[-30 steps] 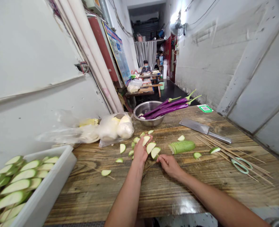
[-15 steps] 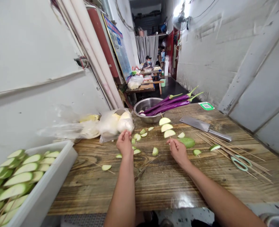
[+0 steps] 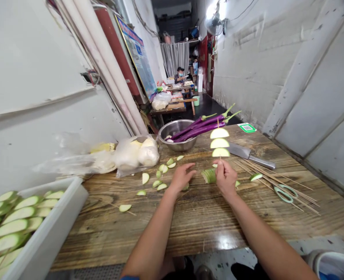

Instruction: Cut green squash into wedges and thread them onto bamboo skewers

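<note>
My right hand (image 3: 226, 177) is closed around the lower end of a bamboo skewer (image 3: 218, 122), held upright. Three pale half-round vegetable slices (image 3: 220, 143) with green rims, zucchini-like, are threaded on it one above another. My left hand (image 3: 183, 177) is empty, its fingers apart and pointing toward a row of cut green vegetable slices (image 3: 208, 176) on the table, just left of my right hand. Loose half-round slices (image 3: 161, 187) lie scattered to the left of my left hand. Part of one more slice (image 3: 185, 187) shows beneath that hand.
A white bin (image 3: 69, 206) holds skewered slices at left. Behind are plastic bags (image 3: 137, 153) and a steel bowl (image 3: 179, 147) with purple eggplants (image 3: 202, 128). To the right lie a cleaver (image 3: 247, 153), bare skewers and scissors (image 3: 285, 192). Far back sits a person (image 3: 180, 76).
My left hand has left the plastic bag and come right, its fingers parting. My right hand has lifted the skewer, still with three slices. The view has shifted slightly.
</note>
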Motion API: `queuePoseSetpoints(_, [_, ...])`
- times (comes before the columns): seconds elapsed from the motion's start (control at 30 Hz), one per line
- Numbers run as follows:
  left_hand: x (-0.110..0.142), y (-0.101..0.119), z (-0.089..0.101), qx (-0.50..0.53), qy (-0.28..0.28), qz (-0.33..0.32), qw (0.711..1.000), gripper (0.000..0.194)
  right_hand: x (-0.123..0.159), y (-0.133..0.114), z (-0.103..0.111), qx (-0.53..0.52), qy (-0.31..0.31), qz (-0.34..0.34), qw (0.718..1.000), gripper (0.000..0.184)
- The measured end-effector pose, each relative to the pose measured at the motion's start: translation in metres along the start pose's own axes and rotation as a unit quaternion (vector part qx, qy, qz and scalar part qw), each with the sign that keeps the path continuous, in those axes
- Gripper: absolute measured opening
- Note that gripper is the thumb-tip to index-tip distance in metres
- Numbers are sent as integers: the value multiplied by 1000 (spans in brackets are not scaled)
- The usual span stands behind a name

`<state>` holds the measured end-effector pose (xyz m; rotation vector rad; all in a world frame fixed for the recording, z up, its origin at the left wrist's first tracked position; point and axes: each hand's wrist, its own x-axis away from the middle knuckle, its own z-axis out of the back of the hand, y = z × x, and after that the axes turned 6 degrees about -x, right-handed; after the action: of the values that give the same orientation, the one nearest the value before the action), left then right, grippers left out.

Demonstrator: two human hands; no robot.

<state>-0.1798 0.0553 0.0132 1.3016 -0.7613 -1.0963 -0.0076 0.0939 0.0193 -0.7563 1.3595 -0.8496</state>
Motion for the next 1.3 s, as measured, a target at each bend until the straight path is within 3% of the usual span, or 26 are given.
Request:
queuePoseSetpoints(0.1, [5, -5, -34, -12, -60, -20, 998, 65, -7, -1, 8, -5, 49, -8, 999, 31])
queuePoseSetpoints(0.23, [10, -16, -55, -103, -37, -44, 993, 64, -10, -1, 9, -23, 65, -28, 997, 31])
queuePoseSetpoints(0.33, [13, -19, -59, -136, 6, -37, 990, 52, -8, 1, 6, -23, 55, -27, 998, 30])
queuePoseSetpoints(0.43, [14, -16, -59, -101, 17, -22, 995, 46, -5, 3, 3, -9, 39, -22, 999, 30])
queuePoseSetpoints(0.53, [16, -12, -59, -68, -15, -32, 997, 52, -3, 3, 2, 0, 30, -16, 999, 30])
queuePoseSetpoints(0.63, [19, -10, -60, -99, -61, -97, 989, 51, -3, 2, 1, -2, 27, -11, 1000, 30])
queuePoseSetpoints(0.73, [22, -9, -59, -154, -73, -153, 974, 49, -4, 4, 1, -3, 28, -14, 1000, 29])
queuePoseSetpoints(0.83, [25, -9, -55, -166, -74, -146, 972, 51, -4, 9, -1, -7, 15, -29, 999, 30])
queuePoseSetpoints(1.0, [28, -6, -50, -37, -63, -100, 992, 58, -2, 22, -10, -13, -29, -70, 997, 28])
queuePoseSetpoints(1.13, [29, -4, -44, 96, -8, -7, 995, 69, -1, 25, -15, -21, -41, -84, 995, 28])
queuePoseSetpoints(1.3, [26, -7, -6, 264, -33, 89, 960, 40, 5, 15, -16, -75, -95, -98, 988, 30])
